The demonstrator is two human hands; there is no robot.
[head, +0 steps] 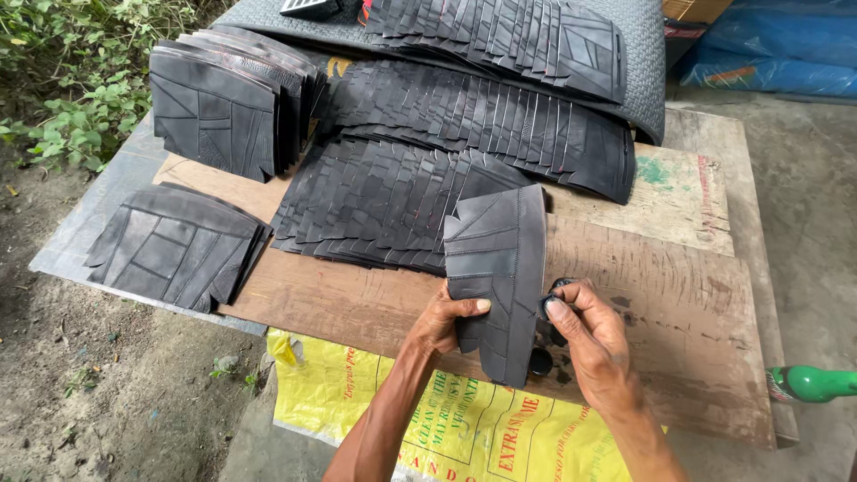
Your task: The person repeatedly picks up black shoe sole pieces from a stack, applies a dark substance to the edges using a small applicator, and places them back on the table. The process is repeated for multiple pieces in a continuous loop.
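My left hand [442, 323] grips the lower left edge of a black rubber sheet piece [500, 268], a stitched panel held upright above the wooden board [661, 303]. My right hand [589, 335] pinches the sheet's right edge and holds a small black tool [552, 299]; only a dark bit of it shows between the fingers. Below the sheet a small black round object [540, 361] lies on the board.
Fanned rows of similar black rubber pieces [393, 201] cover the board's far side, with stacks at the left [178, 245] and upper left [223, 112]. A yellow printed sack [464, 419] hangs below the board. A green handle [812, 384] pokes in at right. Plants [71, 80] grow at left.
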